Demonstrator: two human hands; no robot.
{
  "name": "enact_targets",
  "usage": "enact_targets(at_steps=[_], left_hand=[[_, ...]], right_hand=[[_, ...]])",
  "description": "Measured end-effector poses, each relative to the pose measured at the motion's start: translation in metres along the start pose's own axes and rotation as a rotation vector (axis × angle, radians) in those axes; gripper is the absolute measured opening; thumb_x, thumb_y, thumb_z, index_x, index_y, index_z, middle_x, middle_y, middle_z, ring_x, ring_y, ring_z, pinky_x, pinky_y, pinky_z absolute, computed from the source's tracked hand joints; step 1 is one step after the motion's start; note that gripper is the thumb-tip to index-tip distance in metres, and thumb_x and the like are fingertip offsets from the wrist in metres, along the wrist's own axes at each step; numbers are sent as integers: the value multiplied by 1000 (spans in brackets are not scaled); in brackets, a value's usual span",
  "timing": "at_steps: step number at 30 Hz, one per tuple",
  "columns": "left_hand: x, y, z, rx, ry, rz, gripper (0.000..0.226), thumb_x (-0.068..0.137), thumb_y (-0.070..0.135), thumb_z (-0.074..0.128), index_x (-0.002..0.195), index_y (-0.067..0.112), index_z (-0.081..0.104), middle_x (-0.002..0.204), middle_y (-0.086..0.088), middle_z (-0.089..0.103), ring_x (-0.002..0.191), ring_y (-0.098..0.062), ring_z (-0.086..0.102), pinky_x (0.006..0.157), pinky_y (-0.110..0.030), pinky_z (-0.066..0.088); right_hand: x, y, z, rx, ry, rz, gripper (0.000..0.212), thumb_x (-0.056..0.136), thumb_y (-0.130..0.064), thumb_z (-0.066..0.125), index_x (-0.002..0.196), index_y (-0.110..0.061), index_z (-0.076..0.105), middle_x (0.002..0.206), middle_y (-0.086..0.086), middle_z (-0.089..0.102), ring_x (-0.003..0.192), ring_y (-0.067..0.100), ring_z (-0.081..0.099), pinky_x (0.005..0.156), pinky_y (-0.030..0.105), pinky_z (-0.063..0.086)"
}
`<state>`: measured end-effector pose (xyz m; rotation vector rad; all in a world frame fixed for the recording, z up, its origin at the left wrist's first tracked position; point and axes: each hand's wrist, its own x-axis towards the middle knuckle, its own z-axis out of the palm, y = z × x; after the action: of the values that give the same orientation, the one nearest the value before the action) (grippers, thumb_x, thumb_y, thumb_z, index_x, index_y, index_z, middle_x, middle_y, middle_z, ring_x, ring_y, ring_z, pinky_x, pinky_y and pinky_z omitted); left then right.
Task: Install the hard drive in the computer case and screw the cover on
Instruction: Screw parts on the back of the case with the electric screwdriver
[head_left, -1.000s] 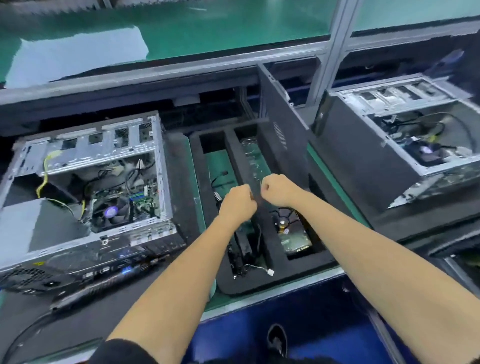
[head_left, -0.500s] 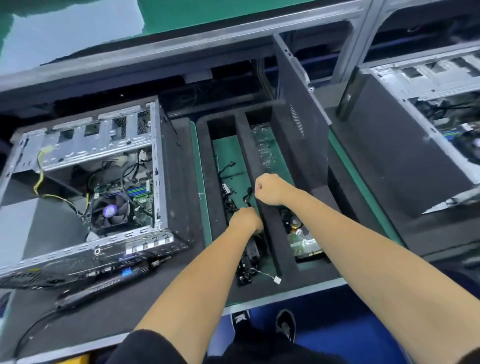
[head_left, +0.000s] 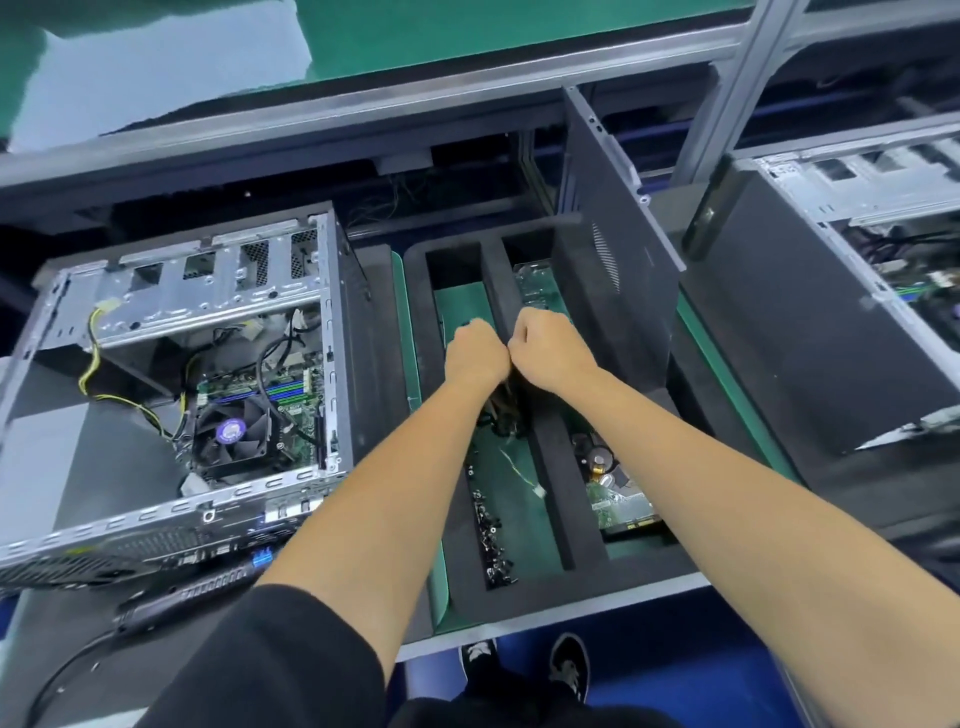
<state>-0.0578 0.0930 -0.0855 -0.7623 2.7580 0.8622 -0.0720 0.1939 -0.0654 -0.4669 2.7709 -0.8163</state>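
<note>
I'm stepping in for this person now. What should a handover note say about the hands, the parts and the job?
Left hand and right hand: both fisted, knuckles together over the foam tray. Dark cables hang beneath them; which hand holds them can't be told.
Hard drive: in the tray's right slot, circuit side up.
Screws: in the left slot.
Case: open, left of the tray.
Cover: standing upright by the tray.
Done: nothing installed.
Left: fit the drive, screw on the cover.

Bright, even overhead light is glaring off the green floor (head_left: 156, 78) at top left, while wide-angle distortion is bending the edges and motion blur is softening the right computer case (head_left: 852, 291).
</note>
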Motion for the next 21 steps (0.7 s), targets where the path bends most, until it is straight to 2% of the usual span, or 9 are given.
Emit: enact_targets(at_steps=[3, 5, 8, 10, 12, 14, 16, 18, 21], left_hand=[[8, 5, -2, -169, 41, 12, 37, 92, 9, 45, 127, 3, 36, 129, -20, 42, 109, -37, 51, 79, -39, 41], [10, 3, 2, -115, 13, 46, 39, 92, 9, 45, 130, 6, 34, 132, -18, 36, 112, -38, 47, 82, -39, 40], [16, -7, 4, 15, -4, 59, 35, 87, 9, 51, 121, 4, 41, 136, -19, 33, 124, -37, 36, 95, -41, 38], [17, -11, 3, 110, 7, 73, 39, 87, 12, 54, 123, 4, 42, 147, -21, 23, 136, -38, 21, 105, -41, 32], [17, -13, 3, 189, 35, 117, 36, 87, 14, 55, 120, 4, 45, 146, -22, 24, 136, -39, 21, 105, -42, 33], [15, -12, 4, 203, 97, 191, 21, 86, 13, 54, 104, 4, 50, 121, -17, 43, 114, -34, 41, 89, -38, 42], [14, -12, 1, 167, 90, 238, 8, 83, 8, 52, 79, 6, 46, 89, -9, 51, 83, -29, 50, 63, -32, 42], [15, -12, 1, 107, 12, 240, 25, 80, 2, 50, 62, 9, 34, 62, -4, 42, 55, -23, 44, 44, -24, 29], [12, -12, 2, 62, -44, 238, 30, 76, -2, 49, 57, 11, 29, 52, -2, 34, 44, -18, 30, 41, -21, 21]], right_hand=[[-5, 3, 6, -38, 72, -27, 7, 93, -10, 50, 91, -4, 52, 92, 10, 57, 81, 28, 55, 66, 37, 46], [-9, 5, 10, -87, 0, -19, 8, 90, -12, 52, 85, -6, 50, 83, 7, 54, 73, 27, 52, 59, 34, 42], [-15, 1, 18, -161, -498, 5, 16, 82, -5, 55, 68, -7, 47, 67, 14, 63, 49, 21, 54, 52, 34, 51], [-21, -4, 32, -179, -934, 46, 8, 84, 3, 58, 76, 3, 59, 70, 20, 67, 44, 20, 58, 54, 29, 55], [-25, -6, 52, -177, -1127, 103, 9, 87, 5, 61, 93, 11, 66, 76, 21, 68, 50, 18, 64, 57, 24, 57], [-28, -6, 75, -223, -1183, 82, 6, 89, 5, 61, 91, 7, 66, 75, 15, 67, 56, 18, 65, 63, 23, 58], [-29, -4, 94, -350, -1100, -15, 18, 91, -1, 62, 74, -6, 61, 71, 5, 62, 65, 20, 63, 67, 26, 54], [-31, 2, 108, -375, -969, -31, 27, 87, 4, 63, 66, -9, 50, 80, 13, 64, 70, 27, 65, 70, 34, 56], [-32, 11, 126, -448, -828, -126, 20, 86, 2, 56, 72, -5, 44, 104, 23, 63, 75, 31, 59, 66, 34, 48]])
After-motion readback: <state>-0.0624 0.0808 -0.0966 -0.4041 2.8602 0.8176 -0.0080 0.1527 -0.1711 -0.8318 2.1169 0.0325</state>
